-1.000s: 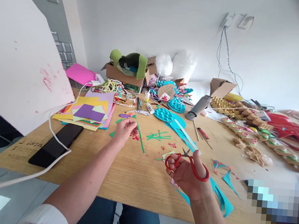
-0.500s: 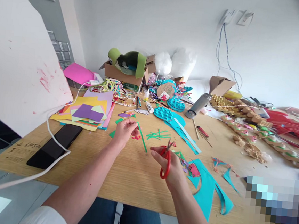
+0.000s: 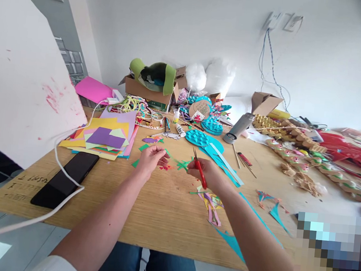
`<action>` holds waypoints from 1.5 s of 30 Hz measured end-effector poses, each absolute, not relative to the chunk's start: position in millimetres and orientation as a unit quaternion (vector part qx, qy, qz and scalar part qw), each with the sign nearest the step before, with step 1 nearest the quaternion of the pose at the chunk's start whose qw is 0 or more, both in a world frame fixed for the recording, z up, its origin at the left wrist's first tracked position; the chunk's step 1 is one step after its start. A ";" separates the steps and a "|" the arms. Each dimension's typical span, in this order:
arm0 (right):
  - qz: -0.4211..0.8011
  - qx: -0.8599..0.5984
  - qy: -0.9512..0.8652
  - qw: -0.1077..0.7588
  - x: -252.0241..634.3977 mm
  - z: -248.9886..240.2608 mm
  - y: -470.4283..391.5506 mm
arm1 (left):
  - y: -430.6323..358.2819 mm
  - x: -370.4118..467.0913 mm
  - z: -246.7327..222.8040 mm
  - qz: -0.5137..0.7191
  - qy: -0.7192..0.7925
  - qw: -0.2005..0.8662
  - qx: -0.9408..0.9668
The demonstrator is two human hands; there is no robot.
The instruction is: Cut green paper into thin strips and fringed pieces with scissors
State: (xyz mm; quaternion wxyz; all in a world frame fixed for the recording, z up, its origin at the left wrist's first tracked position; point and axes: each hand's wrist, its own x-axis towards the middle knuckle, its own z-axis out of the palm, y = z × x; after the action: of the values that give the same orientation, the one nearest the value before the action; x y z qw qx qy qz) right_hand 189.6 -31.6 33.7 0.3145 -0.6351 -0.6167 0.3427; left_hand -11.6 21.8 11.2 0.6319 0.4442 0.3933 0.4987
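Right grip (image 3: 203, 172) and red scissors (image 3: 200, 176) have moved forward, level with left grip (image 3: 151, 158). Paper scraps (image 3: 214, 206) on desk (image 3: 161, 212) just nearer than right grip; blue disc (image 3: 197, 138) beyond it; phone (image 3: 64, 180) well left of left grip. Left pinched on green strip (image 3: 172, 157) slanting toward right grip; right, knuckles up, wrapped round scissors, blades pointing away.

The worktop (image 3: 160, 218) is made of light brown wood. On its left side lies a black phone (image 3: 58, 184), and behind this, a stack of coloured paper (image 3: 107, 137). Thin green strips (image 3: 182, 165) lie near the middle, a blue scrap (image 3: 232, 243) at the front edge. Farther back rests a grey flask (image 3: 240, 127).
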 end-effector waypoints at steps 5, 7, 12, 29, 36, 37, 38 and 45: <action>0.318 -0.632 -0.683 0.184 230.1 53.6 1.9 | 29.4 -16.3 8.1 0.500 0.421 0.625 0.427; 0.307 -0.637 -0.697 0.119 241.6 57.0 14.4 | 32.3 -18.4 7.1 0.511 0.429 0.615 0.420; 0.259 -0.662 -0.702 -0.037 256.0 49.3 38.1 | 37.7 -22.9 5.3 0.528 0.443 0.594 0.415; 0.160 -0.684 -0.578 0.414 194.8 51.0 -10.2 | 61.5 -70.5 -8.0 0.324 0.631 0.258 0.656; 0.192 -0.656 -0.543 0.488 164.9 16.5 -26.8 | 40.0 -52.3 -4.8 0.174 0.615 0.089 0.764; 0.181 -0.658 -0.542 0.490 164.1 11.4 -27.2 | 37.5 -49.4 -4.5 0.166 0.616 0.081 0.766; 0.174 -0.662 -0.536 0.494 163.4 7.2 -27.7 | 35.3 -46.7 -4.2 0.157 0.615 0.072 0.770; 0.141 -0.654 -0.539 0.512 158.5 -0.4 -32.1 | 23.8 -35.4 -0.8 0.090 0.603 0.010 0.793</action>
State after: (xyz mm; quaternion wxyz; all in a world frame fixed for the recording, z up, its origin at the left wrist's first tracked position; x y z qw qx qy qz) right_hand 158.5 -32.1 -0.4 0.5118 -0.6536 -0.5394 0.1413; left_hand -35.4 23.8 -0.8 0.0103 0.7926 0.6030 0.0899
